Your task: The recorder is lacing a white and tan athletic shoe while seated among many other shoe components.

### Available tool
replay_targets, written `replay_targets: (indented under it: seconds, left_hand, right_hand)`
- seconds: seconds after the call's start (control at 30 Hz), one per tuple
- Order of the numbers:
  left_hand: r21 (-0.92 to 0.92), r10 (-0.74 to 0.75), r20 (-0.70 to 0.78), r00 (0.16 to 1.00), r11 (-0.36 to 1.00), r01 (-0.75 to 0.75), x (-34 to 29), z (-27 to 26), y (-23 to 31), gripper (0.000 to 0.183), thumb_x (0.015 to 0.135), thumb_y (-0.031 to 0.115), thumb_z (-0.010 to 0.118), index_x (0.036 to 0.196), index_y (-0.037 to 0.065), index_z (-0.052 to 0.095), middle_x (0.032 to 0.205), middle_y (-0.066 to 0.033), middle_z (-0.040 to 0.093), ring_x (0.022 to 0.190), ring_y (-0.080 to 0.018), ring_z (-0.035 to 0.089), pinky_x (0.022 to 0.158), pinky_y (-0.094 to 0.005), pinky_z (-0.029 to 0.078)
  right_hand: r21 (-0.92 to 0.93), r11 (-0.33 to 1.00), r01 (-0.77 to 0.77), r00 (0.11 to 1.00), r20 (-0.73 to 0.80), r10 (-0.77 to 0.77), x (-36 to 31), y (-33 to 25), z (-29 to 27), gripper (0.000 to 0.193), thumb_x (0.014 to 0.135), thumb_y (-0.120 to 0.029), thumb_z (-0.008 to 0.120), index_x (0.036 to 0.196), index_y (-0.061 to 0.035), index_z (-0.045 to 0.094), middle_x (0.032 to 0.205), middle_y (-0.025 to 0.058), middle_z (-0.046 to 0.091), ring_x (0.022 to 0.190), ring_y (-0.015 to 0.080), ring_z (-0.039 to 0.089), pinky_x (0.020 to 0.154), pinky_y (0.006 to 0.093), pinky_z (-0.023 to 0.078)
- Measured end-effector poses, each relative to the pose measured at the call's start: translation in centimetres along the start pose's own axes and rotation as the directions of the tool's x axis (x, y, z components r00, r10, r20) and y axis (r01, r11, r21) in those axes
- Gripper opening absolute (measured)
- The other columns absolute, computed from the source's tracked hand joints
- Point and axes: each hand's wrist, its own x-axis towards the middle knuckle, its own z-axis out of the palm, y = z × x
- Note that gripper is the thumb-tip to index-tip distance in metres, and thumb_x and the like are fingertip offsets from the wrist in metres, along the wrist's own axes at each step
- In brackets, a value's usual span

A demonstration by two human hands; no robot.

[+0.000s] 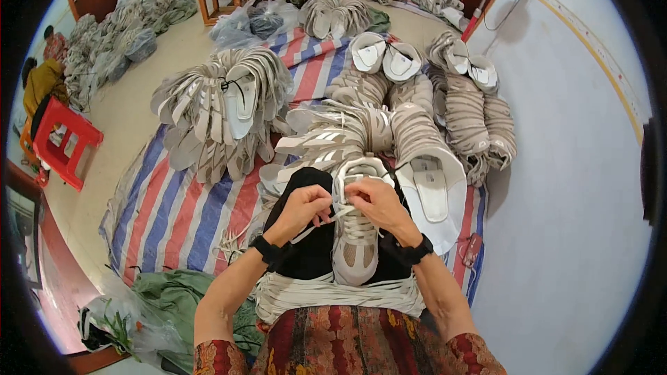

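A beige and grey shoe upper rests on my lap with its toe toward me. Pale laces criss-cross its front. My left hand is closed beside the shoe's opening, its fingertips pinching a cream shoelace. Over the upper eyelets, my right hand is closed with the fingers bent down onto the lace; the fingertips are partly hidden. A thick bundle of cream laces lies across my lap, over black cloth.
Stacked shoe uppers stand just ahead on a striped tarp, with a tied bundle at left. White insole boards lie right of my knee. A red stool and a seated person are far left. Green cloth lies lower left.
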Motion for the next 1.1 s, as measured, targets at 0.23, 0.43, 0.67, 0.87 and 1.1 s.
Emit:
replay_targets:
  seconds: [0.23,0.43,0.67,0.87,1.1]
  left_hand:
    - [0.110,0.041,-0.012,0.999,0.993,-0.039,0.5,0.1,0.4,0.010,0.085,0.011,0.053,0.080,0.002,0.055,0.064,-0.0021,0.057,0.056,-0.0094,0.059,0.044,-0.0189,0.043]
    - [0.830,0.660,0.054,0.750,0.387,-0.401,0.7,1.1,-0.2,0.010,0.076,0.010,0.055,0.072,0.001,0.054,0.061,-0.0172,0.053,0.054,-0.0311,0.054,0.051,-0.0362,0.042]
    - [0.071,-0.063,-0.049,0.997,0.995,0.067,-0.2,0.8,0.9,0.013,0.083,0.013,0.054,0.074,0.004,0.056,0.057,-0.0019,0.055,0.050,-0.0086,0.054,0.044,-0.0208,0.041]
    - [0.586,0.357,-0.067,0.932,0.770,-0.253,0.5,1.0,-0.3,0.015,0.084,0.011,0.053,0.073,0.001,0.054,0.060,-0.0031,0.055,0.052,-0.0103,0.053,0.047,-0.0238,0.041]
    - [0.315,0.292,-0.150,0.945,0.920,-0.234,0.5,1.3,-0.7,0.004,0.083,0.004,0.053,0.081,0.001,0.053,0.070,-0.0025,0.059,0.063,-0.0086,0.055,0.056,-0.0216,0.046]
  right_hand:
    - [-0.062,0.996,0.063,0.998,0.026,-0.061,0.0,-0.2,-0.2,0.018,0.076,-0.009,0.057,0.092,-0.0027,0.060,0.078,0.0120,0.055,0.073,0.0268,0.054,0.064,0.0335,0.042]
    - [-0.177,0.978,0.112,0.994,0.038,-0.107,-0.9,1.3,0.6,0.024,0.075,-0.011,0.054,0.097,-0.0088,0.062,0.082,0.0126,0.056,0.079,0.0310,0.055,0.067,0.0388,0.043]
    - [-0.064,0.994,0.083,0.996,0.023,-0.082,-1.6,1.7,1.3,0.023,0.077,-0.012,0.054,0.097,-0.0080,0.063,0.084,0.0088,0.055,0.078,0.0269,0.055,0.068,0.0351,0.044]
    - [-0.087,0.986,0.140,0.989,-0.023,-0.143,-0.8,1.0,2.0,0.017,0.076,-0.011,0.053,0.090,-0.0068,0.062,0.082,0.0103,0.055,0.077,0.0297,0.055,0.067,0.0371,0.044]
    - [-0.251,0.962,0.103,0.981,-0.134,-0.140,0.2,0.4,2.1,0.009,0.073,-0.014,0.056,0.075,-0.0063,0.061,0.077,0.0106,0.058,0.068,0.0299,0.057,0.060,0.0398,0.044]
